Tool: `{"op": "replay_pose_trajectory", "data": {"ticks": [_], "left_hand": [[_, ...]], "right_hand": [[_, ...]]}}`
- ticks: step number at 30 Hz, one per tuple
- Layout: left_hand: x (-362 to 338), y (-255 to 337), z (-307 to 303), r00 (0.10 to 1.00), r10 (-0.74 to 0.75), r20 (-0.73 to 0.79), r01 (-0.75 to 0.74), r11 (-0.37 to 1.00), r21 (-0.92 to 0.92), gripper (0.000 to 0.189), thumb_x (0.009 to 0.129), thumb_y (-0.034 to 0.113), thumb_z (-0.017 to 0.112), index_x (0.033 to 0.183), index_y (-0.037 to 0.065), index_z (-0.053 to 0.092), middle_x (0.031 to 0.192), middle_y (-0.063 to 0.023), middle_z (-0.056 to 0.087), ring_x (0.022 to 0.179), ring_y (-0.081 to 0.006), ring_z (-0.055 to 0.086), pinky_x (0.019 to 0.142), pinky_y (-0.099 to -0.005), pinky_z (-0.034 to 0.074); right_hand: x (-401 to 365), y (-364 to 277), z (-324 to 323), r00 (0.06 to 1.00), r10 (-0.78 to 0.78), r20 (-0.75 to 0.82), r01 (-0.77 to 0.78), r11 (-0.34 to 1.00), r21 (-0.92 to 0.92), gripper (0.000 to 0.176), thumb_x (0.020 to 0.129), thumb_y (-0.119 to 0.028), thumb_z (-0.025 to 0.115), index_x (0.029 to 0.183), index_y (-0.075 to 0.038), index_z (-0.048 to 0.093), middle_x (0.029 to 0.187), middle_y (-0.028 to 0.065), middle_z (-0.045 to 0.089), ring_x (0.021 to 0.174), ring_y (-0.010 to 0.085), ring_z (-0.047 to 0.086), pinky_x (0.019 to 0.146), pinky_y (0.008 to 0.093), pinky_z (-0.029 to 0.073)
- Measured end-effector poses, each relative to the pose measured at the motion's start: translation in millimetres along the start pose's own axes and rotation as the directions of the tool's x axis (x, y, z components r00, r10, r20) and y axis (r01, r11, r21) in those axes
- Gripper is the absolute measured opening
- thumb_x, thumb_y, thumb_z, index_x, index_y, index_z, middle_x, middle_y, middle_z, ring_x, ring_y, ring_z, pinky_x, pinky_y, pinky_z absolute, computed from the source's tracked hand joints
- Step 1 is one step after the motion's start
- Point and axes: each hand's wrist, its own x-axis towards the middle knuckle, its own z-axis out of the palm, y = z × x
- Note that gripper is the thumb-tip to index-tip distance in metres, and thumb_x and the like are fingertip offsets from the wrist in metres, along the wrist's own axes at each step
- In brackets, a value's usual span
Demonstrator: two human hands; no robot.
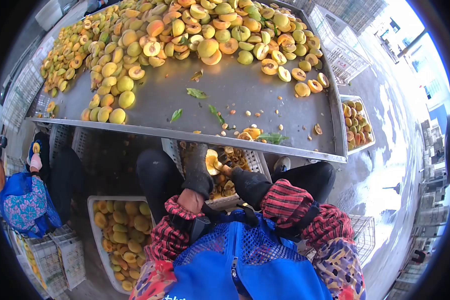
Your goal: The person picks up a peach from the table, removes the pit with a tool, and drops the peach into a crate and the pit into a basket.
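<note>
My left hand, in a dark glove, is closed round a halved yellow fruit whose cut face shows. Close on its right, my right hand, also dark-gloved with fingertips bare, is closed at the fruit's edge; whatever it grips there is too small to make out. Both hands are over a white crate of cut fruit pieces, between my knees and below the table's front edge.
Heaps of whole and halved fruit lie on the metal table, with leaves and loose pits. Fruit crates stand at lower left and right. A co-worker sits at far left, holding fruit.
</note>
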Motion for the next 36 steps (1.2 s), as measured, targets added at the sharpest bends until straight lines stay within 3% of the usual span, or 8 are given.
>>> {"op": "replay_pose_trajectory", "data": {"ticks": [9,15,17,20,24,27,30,36], "left_hand": [[-63.0,104.0,4.1,0.766,0.464,0.446,-0.613,0.315,0.725,0.032,0.082,0.01,0.056,0.112,-0.001,0.052,0.108,-0.0126,0.059,0.098,-0.021,0.058,0.086,-0.0318,0.047],[-126.2,146.7,-84.5,0.763,0.63,-0.145,-0.356,0.596,0.72,0.029,0.094,0.018,0.041,0.11,-0.003,0.054,0.103,-0.0126,0.061,0.095,-0.019,0.058,0.082,-0.0292,0.047],[-155.2,131.3,-203.1,0.854,0.323,-0.408,-0.078,0.854,0.514,0.031,0.093,0.023,0.044,0.105,-0.001,0.058,0.1,-0.01,0.062,0.091,-0.0171,0.059,0.075,-0.0296,0.048],[-161.3,123.2,-237.3,0.794,0.543,-0.272,0.343,-0.03,0.939,0.031,0.087,0.029,0.055,0.099,0.001,0.061,0.083,-0.0039,0.061,0.079,-0.0095,0.056,0.066,-0.0251,0.047],[-68.4,167.0,-123.6,0.827,0.391,-0.404,-0.012,0.73,0.683,0.027,0.087,0.021,0.056,0.104,0.001,0.059,0.085,-0.003,0.059,0.073,-0.0078,0.055,0.065,-0.0233,0.047],[40.4,188.6,-46.7,0.934,0.33,-0.134,-0.239,0.86,0.45,0.032,0.087,0.026,0.058,0.111,0.005,0.056,0.09,-0.0054,0.06,0.076,-0.0139,0.06,0.069,-0.0273,0.051],[181.4,169.6,1.4,0.764,0.577,0.289,-0.618,0.528,0.582,0.04,0.085,0.03,0.058,0.114,0.002,0.054,0.099,-0.0088,0.062,0.085,-0.0216,0.062,0.073,-0.0316,0.05],[319.2,127.5,119.6,0.75,0.639,0.169,-0.279,0.074,0.957,0.063,0.075,0.043,0.065,0.114,-0.005,0.051,0.115,-0.0236,0.055,0.107,-0.0359,0.052,0.089,-0.0395,0.041]], "right_hand": [[-7.9,24.7,14.1,0.983,0.171,-0.061,-0.168,0.985,0.044,0.032,0.087,-0.033,0.049,0.103,-0.006,0.048,0.077,0.0202,0.062,0.069,0.0359,0.062,0.061,0.0459,0.048],[-22.8,43.3,22.4,0.905,0.281,0.32,-0.341,0.929,0.147,0.032,0.086,-0.035,0.05,0.101,-0.007,0.048,0.078,0.0181,0.062,0.071,0.0318,0.063,0.063,0.0431,0.049],[-18.6,62.5,46.3,0.93,0.221,0.295,-0.264,0.957,0.116,0.034,0.086,-0.035,0.05,0.102,-0.005,0.048,0.078,0.017,0.063,0.069,0.0294,0.064,0.061,0.0413,0.05],[-4.5,97.4,86.1,0.912,0.12,0.392,-0.25,0.921,0.298,0.041,0.083,-0.042,0.055,0.102,-0.006,0.05,0.079,0.0145,0.062,0.07,0.0244,0.063,0.06,0.0372,0.048],[1.9,97.4,82.6,0.882,0.147,0.448,-0.254,0.949,0.188,0.04,0.084,-0.04,0.056,0.103,-0.005,0.051,0.081,0.014,0.062,0.073,0.0257,0.062,0.065,0.0373,0.047],[4.9,117.6,103.1,0.944,0.054,0.326,-0.155,0.944,0.291,0.04,0.084,-0.039,0.056,0.104,-0.005,0.051,0.084,0.0158,0.061,0.078,0.0269,0.061,0.068,0.0385,0.047],[12.4,133.0,116.8,0.95,0.019,0.313,-0.107,0.958,0.266,0.048,0.087,-0.038,0.049,0.127,-0.013,0.041,0.094,0.0197,0.055,0.082,0.0306,0.059,0.073,0.0416,0.046],[23.6,146.5,122.4,0.949,-0.051,0.312,-0.051,0.95,0.309,0.058,0.088,-0.037,0.043,0.14,-0.021,0.023,0.092,0.0198,0.05,0.074,0.0285,0.06,0.068,0.0417,0.048]]}}
